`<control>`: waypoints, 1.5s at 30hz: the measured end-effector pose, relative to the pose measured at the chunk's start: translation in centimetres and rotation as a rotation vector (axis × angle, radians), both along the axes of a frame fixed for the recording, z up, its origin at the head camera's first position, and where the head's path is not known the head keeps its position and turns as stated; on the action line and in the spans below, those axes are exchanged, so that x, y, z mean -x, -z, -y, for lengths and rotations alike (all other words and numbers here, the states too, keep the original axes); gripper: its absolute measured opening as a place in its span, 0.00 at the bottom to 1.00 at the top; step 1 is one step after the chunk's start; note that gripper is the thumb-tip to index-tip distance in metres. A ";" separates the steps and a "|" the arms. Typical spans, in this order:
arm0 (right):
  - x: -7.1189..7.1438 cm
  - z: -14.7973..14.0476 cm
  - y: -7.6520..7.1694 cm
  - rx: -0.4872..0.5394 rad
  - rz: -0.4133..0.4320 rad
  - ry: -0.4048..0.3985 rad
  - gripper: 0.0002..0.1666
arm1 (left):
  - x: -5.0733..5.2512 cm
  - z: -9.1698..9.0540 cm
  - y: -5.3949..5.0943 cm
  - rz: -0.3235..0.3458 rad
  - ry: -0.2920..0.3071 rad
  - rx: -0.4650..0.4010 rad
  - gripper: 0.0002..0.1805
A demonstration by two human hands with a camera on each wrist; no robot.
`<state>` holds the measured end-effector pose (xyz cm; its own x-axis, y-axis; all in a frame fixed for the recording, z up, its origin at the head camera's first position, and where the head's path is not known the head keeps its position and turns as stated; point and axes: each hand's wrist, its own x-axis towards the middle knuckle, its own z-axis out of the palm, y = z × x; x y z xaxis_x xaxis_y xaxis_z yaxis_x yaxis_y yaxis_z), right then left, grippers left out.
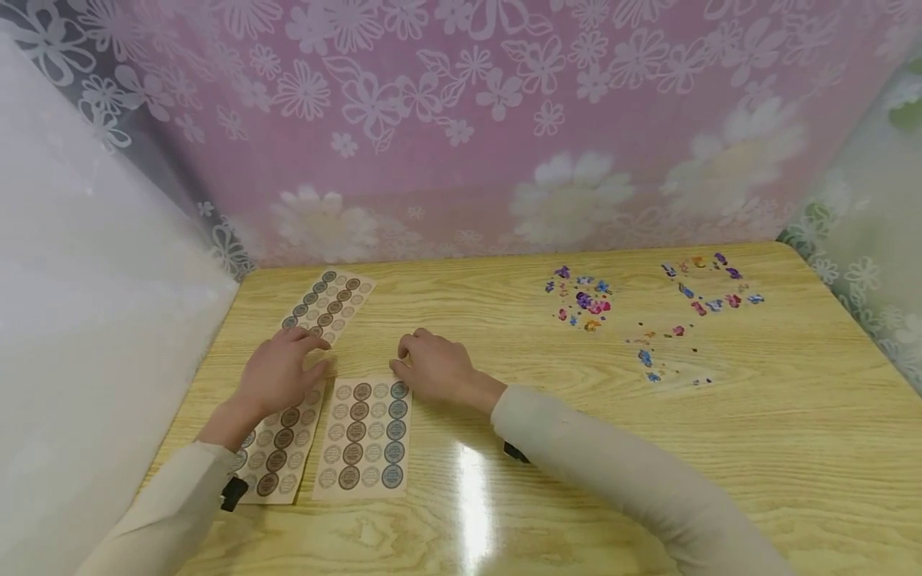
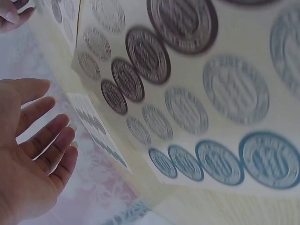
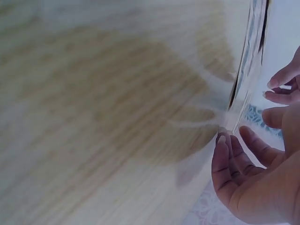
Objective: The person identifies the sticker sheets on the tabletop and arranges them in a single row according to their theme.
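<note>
Three sheets of round stickers lie on the wooden table. My left hand (image 1: pixel 277 372) is above the upper end of the left sticker sheet (image 1: pixel 284 440), its fingers spread and loosely bent with nothing between them. Part of that sheet is hidden under the hand. Beside it lies the middle sticker sheet (image 1: pixel 372 440), with brown, blue and pale rounds in columns. At its top right corner is my right hand (image 1: pixel 438 368), fingers bent down toward the tabletop. In the right wrist view those fingers (image 3: pixel 225 164) appear to touch the table near the sheet's edge. The far sticker sheet (image 1: pixel 334 308) lies slanted beyond my left hand.
Small colourful flower-shaped pieces (image 1: pixel 594 304) are scattered at the back right of the table (image 1: pixel 547 496), with more flower pieces (image 1: pixel 731 300) farther right. A pink flowered curtain (image 1: pixel 446 160) hangs behind the table, and a white sheet (image 1: pixel 72 264) hangs along the left.
</note>
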<state>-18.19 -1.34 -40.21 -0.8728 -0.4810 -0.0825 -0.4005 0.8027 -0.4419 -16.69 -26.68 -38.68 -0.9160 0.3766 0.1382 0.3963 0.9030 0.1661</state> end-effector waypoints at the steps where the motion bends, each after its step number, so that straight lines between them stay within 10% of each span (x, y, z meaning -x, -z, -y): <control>1: 0.2 0.0 0.0 0.022 0.012 0.004 0.20 | 0.1 0.3 0.0 0.011 -0.020 -0.017 0.15; 13: 4.4 0.1 -0.7 0.465 0.232 0.055 0.26 | 3.3 3.6 -0.8 0.178 -0.150 -0.252 0.28; 36: 9.6 4.3 0.9 0.702 0.248 0.243 0.29 | 11.5 3.6 1.2 0.255 -0.257 -0.331 0.27; 45: 10.0 6.4 1.6 0.704 0.313 0.317 0.32 | 13.0 3.0 2.0 0.247 -0.288 -0.302 0.27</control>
